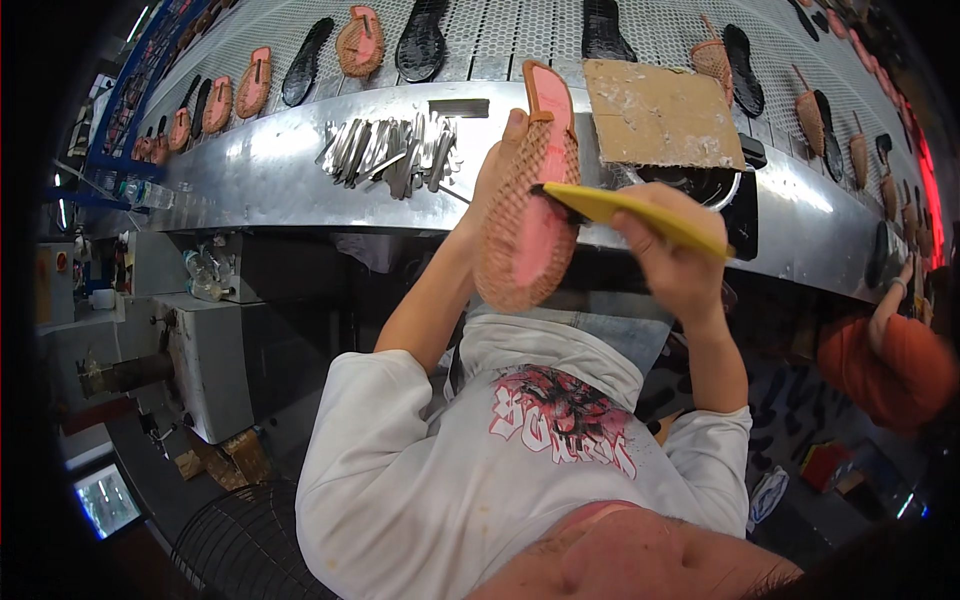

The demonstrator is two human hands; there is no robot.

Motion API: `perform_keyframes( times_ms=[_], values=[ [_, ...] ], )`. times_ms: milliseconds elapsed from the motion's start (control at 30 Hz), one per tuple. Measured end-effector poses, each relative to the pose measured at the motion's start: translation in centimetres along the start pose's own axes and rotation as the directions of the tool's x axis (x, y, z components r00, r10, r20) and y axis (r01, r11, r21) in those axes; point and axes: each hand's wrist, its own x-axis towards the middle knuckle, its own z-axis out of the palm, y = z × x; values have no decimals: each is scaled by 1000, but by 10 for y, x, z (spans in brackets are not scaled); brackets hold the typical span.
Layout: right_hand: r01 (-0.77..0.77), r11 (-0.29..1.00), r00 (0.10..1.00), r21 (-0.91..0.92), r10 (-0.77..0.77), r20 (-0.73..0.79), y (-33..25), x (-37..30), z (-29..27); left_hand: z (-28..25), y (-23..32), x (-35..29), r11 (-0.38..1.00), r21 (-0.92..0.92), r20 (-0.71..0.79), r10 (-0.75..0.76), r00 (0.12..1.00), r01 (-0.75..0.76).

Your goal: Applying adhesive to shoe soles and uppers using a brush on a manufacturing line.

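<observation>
My left hand (494,172) is closed around the side of a woven tan shoe upper (499,245), holding it tilted in front of me with its pink underside facing up. In my right hand (678,250) is a brush with a flat yellow handle (655,217). Its dark tip rests on or just over the middle of the pink underside; exact contact cannot be told. Beside the right hand, a piece of tan cardboard (662,112) with whitish smears partly covers a dark, round-rimmed container (692,185) on the metal ledge.
Metal strips (392,155) lie heaped on the ledge (270,165), with a flat black bar (459,107) behind. Beyond, a perforated conveyor (520,45) carries black soles (420,42) and woven uppers (360,42). Clear bottles (150,194) stand left; a person in orange (885,365) is at right.
</observation>
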Motion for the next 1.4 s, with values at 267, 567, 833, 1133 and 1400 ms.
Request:
perform_keyframes(
  times_ms=[267,567,833,1133,1400],
  values=[
    [-87,950,993,299,58,106,10,-3,-5,3,-19,-11,974,-221,14,-43,999,45],
    [390,889,831,242,-453,324,-4,-12,32,-63,-5,-35,964,-265,85,55,995,-31],
    [192,974,908,-121,-130,397,26,41,97,-166,61,-80,913,-140,-160,360,919,-382],
    [311,786,821,-535,61,567,49,24,134,-189,53,-72,851,-226,-281,409,868,-474],
    [336,740,835,-583,52,548,49,8,110,-179,59,-79,862,-204,-230,418,879,-463]
  ],
)
